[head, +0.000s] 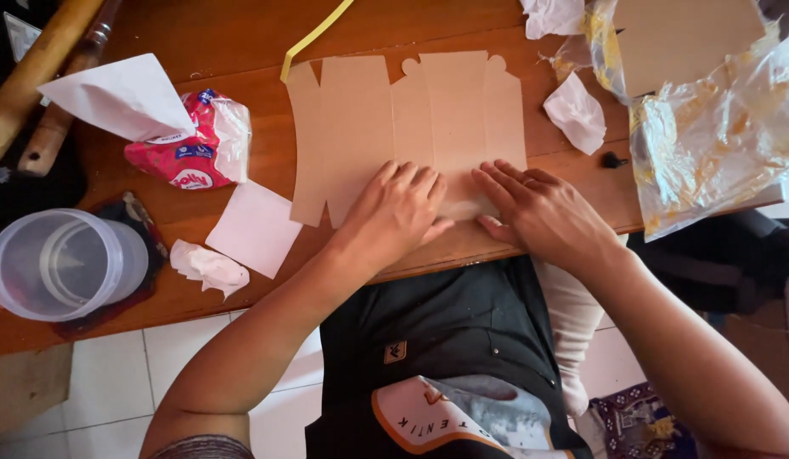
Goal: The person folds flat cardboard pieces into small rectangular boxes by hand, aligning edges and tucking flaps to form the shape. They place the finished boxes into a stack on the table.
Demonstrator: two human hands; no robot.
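The wooden worktop (241, 34) carries a flat brown cardboard box blank (394, 127), lying unfolded at the middle of the near edge. My left hand (394, 212) rests open, palm down, on its lower panels; my right hand (539, 208) lies open and flat just beside, fingers spread over the bottom flap. Neither grips anything. A clear plastic tub (59, 263) stands at the near left corner, a tissue pack (195, 144) sits left of the blank, and crumpled tissues (209, 268) lie about. In my judgement, I am pressing a crease; the next move calls for firm, even pressure along the fold line.
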